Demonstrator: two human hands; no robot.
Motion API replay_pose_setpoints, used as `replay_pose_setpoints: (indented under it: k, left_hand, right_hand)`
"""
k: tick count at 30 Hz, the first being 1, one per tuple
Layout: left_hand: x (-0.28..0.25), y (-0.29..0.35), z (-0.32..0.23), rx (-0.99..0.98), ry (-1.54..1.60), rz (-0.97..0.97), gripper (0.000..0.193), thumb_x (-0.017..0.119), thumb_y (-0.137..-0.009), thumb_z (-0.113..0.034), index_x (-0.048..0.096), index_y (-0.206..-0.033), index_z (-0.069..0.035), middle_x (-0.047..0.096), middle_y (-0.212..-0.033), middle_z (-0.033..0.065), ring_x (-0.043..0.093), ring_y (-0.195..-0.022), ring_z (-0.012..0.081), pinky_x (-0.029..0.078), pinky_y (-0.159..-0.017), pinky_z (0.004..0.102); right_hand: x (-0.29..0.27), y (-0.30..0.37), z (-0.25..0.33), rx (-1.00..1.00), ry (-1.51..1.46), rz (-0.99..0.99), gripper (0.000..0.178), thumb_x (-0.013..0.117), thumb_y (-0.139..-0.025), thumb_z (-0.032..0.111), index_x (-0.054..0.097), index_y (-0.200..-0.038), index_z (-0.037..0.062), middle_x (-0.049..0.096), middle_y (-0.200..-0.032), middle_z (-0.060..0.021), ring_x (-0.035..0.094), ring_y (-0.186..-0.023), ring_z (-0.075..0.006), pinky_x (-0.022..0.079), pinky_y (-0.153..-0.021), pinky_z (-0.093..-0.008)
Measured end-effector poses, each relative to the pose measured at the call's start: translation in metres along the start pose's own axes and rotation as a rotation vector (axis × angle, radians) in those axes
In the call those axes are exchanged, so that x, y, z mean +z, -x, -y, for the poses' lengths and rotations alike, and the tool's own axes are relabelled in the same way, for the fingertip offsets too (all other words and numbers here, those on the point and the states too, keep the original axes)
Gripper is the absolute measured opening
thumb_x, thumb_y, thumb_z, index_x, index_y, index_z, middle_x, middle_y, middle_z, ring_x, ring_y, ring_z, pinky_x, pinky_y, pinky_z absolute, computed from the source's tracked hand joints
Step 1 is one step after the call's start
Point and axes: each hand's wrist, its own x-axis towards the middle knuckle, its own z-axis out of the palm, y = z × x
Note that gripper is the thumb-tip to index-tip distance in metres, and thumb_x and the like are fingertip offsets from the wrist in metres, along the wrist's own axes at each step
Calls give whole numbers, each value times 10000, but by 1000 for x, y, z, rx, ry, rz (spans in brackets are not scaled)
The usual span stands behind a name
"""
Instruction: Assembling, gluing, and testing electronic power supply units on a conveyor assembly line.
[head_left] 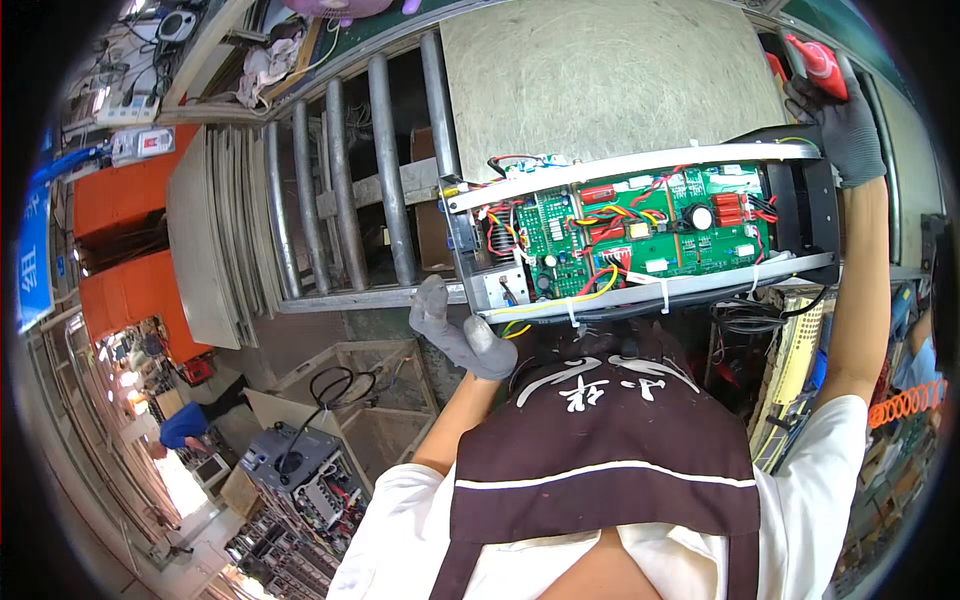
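Note:
An open metal chassis point(660, 282) lies across the work surface in front of me, with a green circuit board point(600, 245) inside. Red, yellow and black wires run over the board, and white ties hang from the near rail. At the upper right, my right hand point(850, 130), in a grey glove, is closed around a red bottle point(822, 70) with a tapered tip, beyond the chassis's right end. My left hand point(462, 335), also gloved, is beside the chassis's near left corner, its thumb and fingers apart and nothing in it. I cannot tell whether it touches the corner.
Metal rollers point(340, 185) extend left of a scuffed board point(600, 75) that lies under and beyond the chassis. Flat panels point(215, 230) stand stacked by orange bins point(140, 300). Another electronic unit point(295, 460) sits at lower left. An orange coiled hose point(905, 403) hangs at right.

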Motion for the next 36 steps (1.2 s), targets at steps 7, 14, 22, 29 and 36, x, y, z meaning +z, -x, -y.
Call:
replay_pose_setpoints:
  k: [7, 14, 22, 29, 36]
  left_hand:
    - [11, -58, 28, 121, -13, 146, 427, 428, -953, -388, 498, -1127, -5, 448, -1160, 180, 424, -1130, 308, 327, -999, 465]
    - [119, -180, 74, 329, 39, 239, 344, 492, -848, -253, 571, -1108, -42, 489, -1190, 189, 396, -1190, 353, 289, -1030, 462]
    - [247, -252, -4, 446, -381, 231, 565, 549, -838, -497, 526, -1268, -131, 458, -1300, 188, 383, -1234, 362, 297, -1031, 478]
    - [112, -113, -117, 773, 521, 632, 241, 707, -749, -76, 600, -963, -103, 581, -870, 74, 550, -831, 268, 419, -744, 378]
    - [-4, -15, -120, 867, 378, 984, 205, 711, -721, -193, 615, -872, -93, 571, -828, 55, 560, -763, 235, 401, -689, 386]
  right_hand:
    - [-1, 51, -31, -91, -146, -19, 458, 548, -898, 534, 557, -1070, 110, 580, -687, -57, 494, -462, -124, 414, -446, -260]
    - [-16, 171, -78, -57, -410, -413, 516, 466, -909, 595, 525, -943, 84, 534, -661, -25, 359, -377, -80, 326, -372, -239]
    - [50, 280, -143, -166, -602, -482, 607, 458, -869, 674, 564, -982, 87, 536, -667, -12, 327, -401, -93, 288, -410, -244]
    - [62, 318, -169, -200, -771, -437, 585, 440, -882, 665, 568, -950, 99, 484, -635, 0, 323, -410, -97, 299, -424, -263]
    - [105, 355, -192, 10, -823, -285, 617, 386, -878, 699, 557, -957, 111, 513, -688, -12, 361, -464, -128, 326, -482, -285]
